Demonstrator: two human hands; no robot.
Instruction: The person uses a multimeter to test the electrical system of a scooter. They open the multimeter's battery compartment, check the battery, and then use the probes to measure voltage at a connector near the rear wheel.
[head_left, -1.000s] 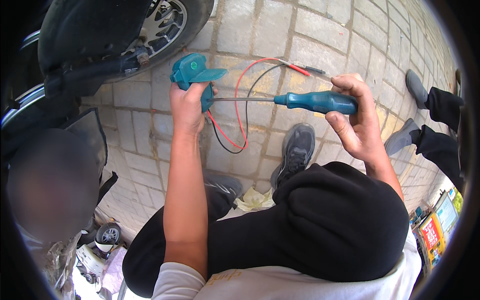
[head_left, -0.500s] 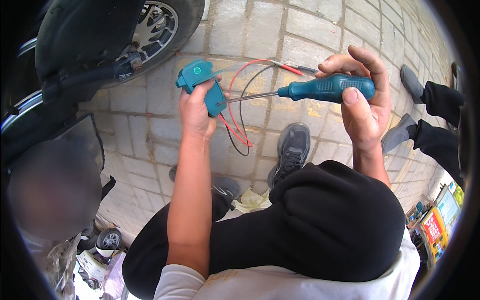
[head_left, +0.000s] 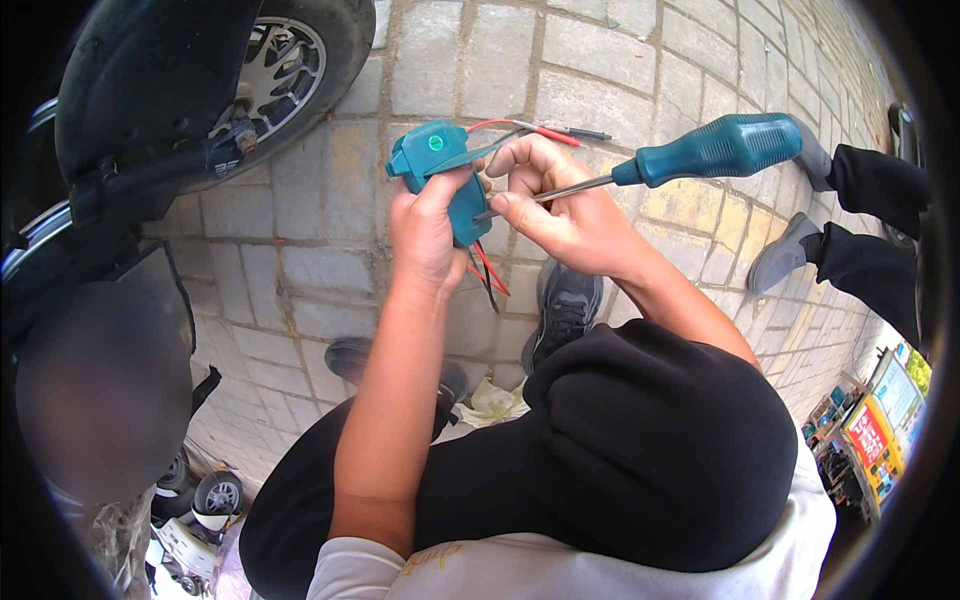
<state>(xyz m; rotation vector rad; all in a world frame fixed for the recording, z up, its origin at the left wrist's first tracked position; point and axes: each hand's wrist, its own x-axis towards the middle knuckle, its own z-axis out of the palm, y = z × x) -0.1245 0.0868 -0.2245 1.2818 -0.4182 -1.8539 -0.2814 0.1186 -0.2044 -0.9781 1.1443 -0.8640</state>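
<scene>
My left hand (head_left: pixel 423 228) is closed round a teal plastic device (head_left: pixel 467 212) with a flap on top and a green round mark. A screwdriver (head_left: pixel 716 150) with a teal handle points leftward, its steel shaft meeting the lower part of the device. My right hand (head_left: pixel 548 212) pinches the shaft close to the device, leaving the handle free. Red and black leads run from the device over the paving, with red and black probes (head_left: pixel 566 135) lying beyond my hands. The screwdriver's tip is too small to make out.
A vehicle wheel (head_left: pixel 296 85) stands upper left on the paving (head_left: pixel 600 80). A blurred person (head_left: pixel 100 390) is at lower left. Another person's dark-trousered legs (head_left: pixel 860 260) are at right. Pale crumpled material (head_left: pixel 490 405) lies by my shoes, and a red-yellow sign (head_left: pixel 870 435) stands lower right.
My right hand has moved from the screwdriver's handle down and leftward onto its shaft by the device. The handle now sits higher and further right. My left hand and the device shifted slightly rightward.
</scene>
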